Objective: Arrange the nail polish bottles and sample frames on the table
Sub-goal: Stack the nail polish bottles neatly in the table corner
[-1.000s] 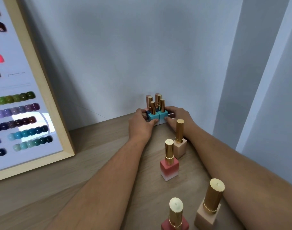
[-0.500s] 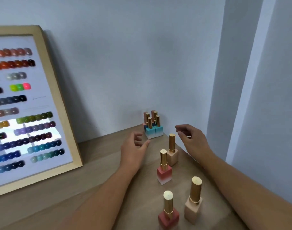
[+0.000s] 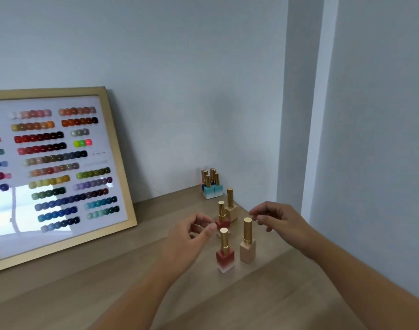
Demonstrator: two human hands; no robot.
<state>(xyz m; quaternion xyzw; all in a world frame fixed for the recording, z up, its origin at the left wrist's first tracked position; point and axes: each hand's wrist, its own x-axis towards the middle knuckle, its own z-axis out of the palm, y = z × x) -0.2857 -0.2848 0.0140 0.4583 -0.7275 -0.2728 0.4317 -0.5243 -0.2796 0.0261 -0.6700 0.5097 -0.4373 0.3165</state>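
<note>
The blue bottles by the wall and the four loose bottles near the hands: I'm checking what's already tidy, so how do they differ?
The blue bottles stand packed together, touching, in the corner; the four loose bottles stand apart with gaps. The blue bottles have blue-to-white bases; the loose bottles are red or beige. The blue bottles sit beyond both hands; the loose ones stand between the left hand and right hand. All are upright with gold caps.

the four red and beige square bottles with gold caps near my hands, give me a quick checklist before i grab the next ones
1. Left hand empty, fingers curled apart: ok.
2. Right hand empty and open: ok.
3. Near red gradient square bottle with gold cap upright, untouched: ok.
4. Near beige square bottle with gold cap upright: ok.
5. Far red bottle partly hidden behind the left fingertips; base contact: cannot tell.
6. Blue bottle cluster tight in the corner of the wooden table: ok.
</note>
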